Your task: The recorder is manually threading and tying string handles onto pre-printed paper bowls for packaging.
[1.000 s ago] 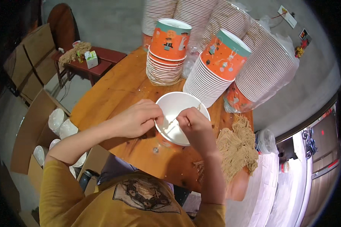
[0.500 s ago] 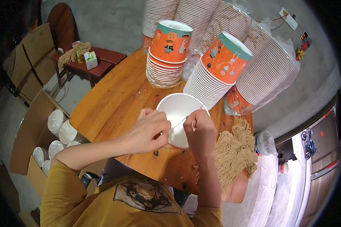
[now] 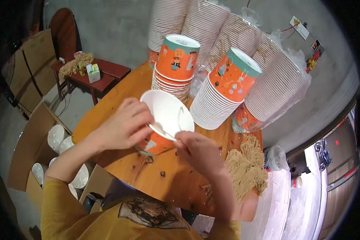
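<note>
A paper bucket [image 3: 164, 106], white inside and printed orange outside, leans on the table between my hands with its mouth tipped away from the table's near edge. My left hand [image 3: 124, 125] is closed at its left rim, fingers curled over the edge. At the near right rim, my right hand [image 3: 200, 151] pinches a thin tan cord [image 3: 181, 116], part of which loops up inside the bucket. The right fingertips are slightly blurred. Just beyond stand two upside-down stacks of orange and green printed buckets, one on the left [image 3: 176, 60] and one on the right [image 3: 233, 78].
A bundle of tan cords [image 3: 248, 172] lies on the wooden table [image 3: 108, 118] to my right. Tall bagged bucket stacks [image 3: 274, 86] line the back. Left of the table, an open carton [image 3: 28, 148] holds several buckets; beyond is a red bench [image 3: 110, 74].
The bucket has shifted left and tilted, so its orange outside shows. My left hand has moved left and up to the rim; my right hand has moved lower, to the near right rim.
</note>
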